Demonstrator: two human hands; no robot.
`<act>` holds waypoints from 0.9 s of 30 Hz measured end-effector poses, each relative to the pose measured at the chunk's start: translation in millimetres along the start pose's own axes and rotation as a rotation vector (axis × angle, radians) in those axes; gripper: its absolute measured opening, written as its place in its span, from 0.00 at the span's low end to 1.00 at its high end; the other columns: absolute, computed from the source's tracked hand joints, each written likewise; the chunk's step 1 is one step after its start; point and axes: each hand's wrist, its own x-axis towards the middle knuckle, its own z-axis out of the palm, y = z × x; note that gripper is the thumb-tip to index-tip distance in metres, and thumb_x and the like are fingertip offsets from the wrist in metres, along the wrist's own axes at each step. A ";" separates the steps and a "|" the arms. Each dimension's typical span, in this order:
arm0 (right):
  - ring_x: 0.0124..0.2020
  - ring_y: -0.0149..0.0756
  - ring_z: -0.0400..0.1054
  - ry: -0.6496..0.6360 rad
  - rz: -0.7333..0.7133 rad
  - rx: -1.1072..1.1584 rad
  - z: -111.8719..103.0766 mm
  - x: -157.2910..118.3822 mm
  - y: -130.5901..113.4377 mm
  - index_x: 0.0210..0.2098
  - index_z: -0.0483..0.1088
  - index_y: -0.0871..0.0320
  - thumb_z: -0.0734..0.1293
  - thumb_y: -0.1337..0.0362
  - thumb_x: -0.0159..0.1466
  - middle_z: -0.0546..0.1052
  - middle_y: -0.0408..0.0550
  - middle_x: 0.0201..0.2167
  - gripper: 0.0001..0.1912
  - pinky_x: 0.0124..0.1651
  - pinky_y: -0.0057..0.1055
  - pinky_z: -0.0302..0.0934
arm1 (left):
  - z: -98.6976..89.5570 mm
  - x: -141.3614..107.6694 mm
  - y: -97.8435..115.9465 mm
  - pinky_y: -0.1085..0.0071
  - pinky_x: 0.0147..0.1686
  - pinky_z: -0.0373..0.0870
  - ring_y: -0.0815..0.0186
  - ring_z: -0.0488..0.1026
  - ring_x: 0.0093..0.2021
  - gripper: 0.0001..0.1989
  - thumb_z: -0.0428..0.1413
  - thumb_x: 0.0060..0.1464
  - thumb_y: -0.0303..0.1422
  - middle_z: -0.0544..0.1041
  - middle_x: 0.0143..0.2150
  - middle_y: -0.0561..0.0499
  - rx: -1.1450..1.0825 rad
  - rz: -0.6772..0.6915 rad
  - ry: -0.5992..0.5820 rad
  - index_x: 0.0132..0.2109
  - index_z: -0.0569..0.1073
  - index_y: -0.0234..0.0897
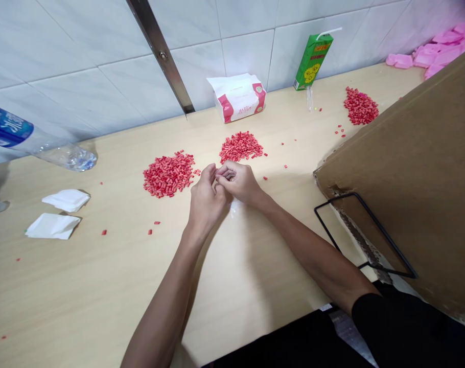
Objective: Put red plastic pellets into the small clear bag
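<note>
My left hand (207, 197) and my right hand (236, 181) meet above the light wooden table top (248, 301), their fingertips pressed together. Whatever they may hold is hidden by the fingers. A faint clear plastic piece (235, 207) shows just below my right hand. The nearest heap of small red pieces (168, 174) lies just left of my left hand, and a second heap (240, 147) lies just beyond my fingers. A third heap (361, 106) sits farther back on the right. Loose red bits are scattered over the table.
A tissue pack (238, 97), a green juice carton with a straw (312, 61) and a plastic water bottle (37, 138) stand along the tiled wall. Two white tissues (60, 214) lie at left. A cardboard box (404, 174) and black wire frame (365, 236) intrude at right, with pink pieces (439, 51) behind.
</note>
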 end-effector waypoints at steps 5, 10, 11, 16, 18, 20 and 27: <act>0.28 0.29 0.71 0.003 0.024 -0.013 0.0 0.0 -1.5 0.28 0.67 0.60 0.63 0.69 0.56 0.75 0.42 0.26 0.01 0.33 0.25 0.64 | 0.3 -0.5 -0.1 0.58 0.62 0.66 0.56 0.70 0.60 0.30 0.50 0.52 0.24 0.71 0.60 0.39 -0.011 0.004 0.001 0.63 0.65 0.31; 0.28 0.29 0.71 0.025 0.059 0.065 -2.0 0.8 -3.0 0.28 0.67 0.60 0.65 0.67 0.56 0.74 0.42 0.25 0.02 0.32 0.25 0.64 | -3.8 1.4 1.7 0.60 0.61 0.67 0.57 0.68 0.62 0.30 0.52 0.53 0.26 0.68 0.63 0.39 -0.052 0.030 -0.006 0.64 0.62 0.33; 0.27 0.29 0.71 0.032 0.077 0.102 -2.7 1.3 -2.8 0.28 0.67 0.60 0.66 0.67 0.56 0.74 0.42 0.24 0.03 0.32 0.25 0.65 | -6.0 2.4 1.9 0.60 0.60 0.68 0.57 0.68 0.61 0.30 0.53 0.53 0.28 0.68 0.63 0.40 -0.046 0.037 0.004 0.64 0.62 0.33; 0.27 0.32 0.74 0.041 0.218 0.327 -6.5 5.7 -0.9 0.30 0.66 0.60 0.73 0.59 0.54 0.74 0.42 0.24 0.13 0.34 0.28 0.69 | -21.5 9.3 1.2 0.64 0.50 0.73 0.59 0.77 0.48 0.18 0.56 0.56 0.36 0.79 0.49 0.44 0.066 -0.013 0.082 0.51 0.75 0.33; 0.27 0.32 0.74 0.030 0.251 0.369 -7.9 6.9 -1.2 0.31 0.67 0.60 0.75 0.57 0.52 0.75 0.43 0.24 0.17 0.34 0.28 0.70 | -25.8 11.3 0.1 0.67 0.44 0.74 0.61 0.78 0.40 0.14 0.55 0.57 0.38 0.81 0.40 0.46 0.074 -0.056 0.076 0.45 0.79 0.34; 0.26 0.31 0.74 0.014 0.258 0.375 -8.8 7.5 -2.3 0.31 0.67 0.60 0.75 0.56 0.52 0.75 0.43 0.24 0.18 0.34 0.28 0.70 | -27.3 12.2 -1.3 0.69 0.40 0.73 0.63 0.78 0.36 0.13 0.55 0.57 0.38 0.81 0.37 0.48 0.065 -0.062 0.062 0.42 0.80 0.35; 0.27 0.31 0.74 -0.042 0.246 0.351 -7.8 6.5 -4.0 0.31 0.67 0.60 0.74 0.58 0.54 0.77 0.44 0.25 0.15 0.32 0.27 0.68 | -23.7 10.9 -2.7 0.72 0.36 0.71 0.65 0.78 0.33 0.12 0.54 0.58 0.38 0.81 0.36 0.50 0.077 -0.022 0.043 0.40 0.80 0.37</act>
